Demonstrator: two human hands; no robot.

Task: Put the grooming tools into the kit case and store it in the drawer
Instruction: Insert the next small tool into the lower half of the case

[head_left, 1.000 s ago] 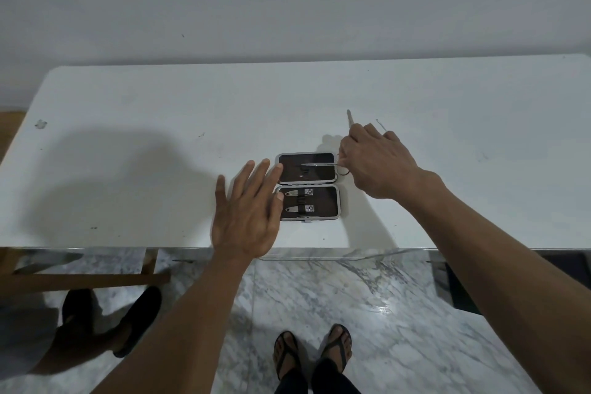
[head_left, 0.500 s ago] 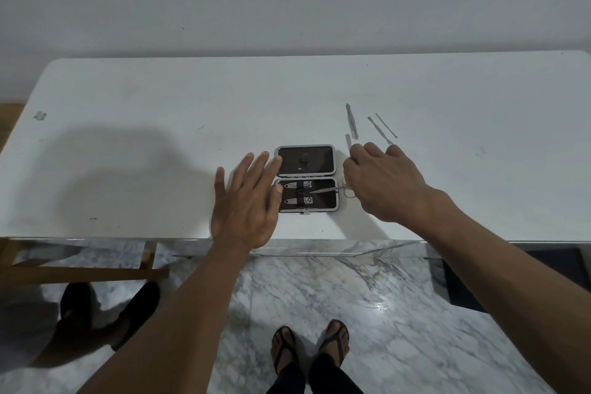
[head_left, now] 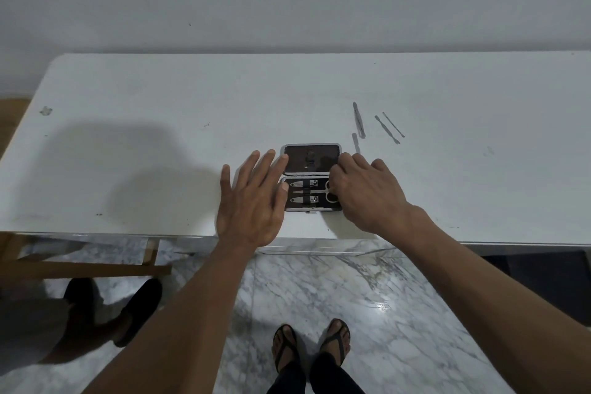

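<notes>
The kit case (head_left: pixel 311 177) lay open near the front edge of the white table (head_left: pixel 160 99), with 2 nail clippers and a pair of scissors (head_left: pixel 319 192) seated in its near half. The left hand (head_left: pixel 252 201) lay flat with fingers spread against the case's left side, while the right hand (head_left: pixel 364 192) covered the scissor handles, its grip hidden. 4 slim tools (head_left: pixel 358 120) lay loose on the table to the right, so packing looked roughly half done, with closing and storing in the drawer left.

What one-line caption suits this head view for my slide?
Left hand steadies open kit case; right hand seats scissors.
</notes>
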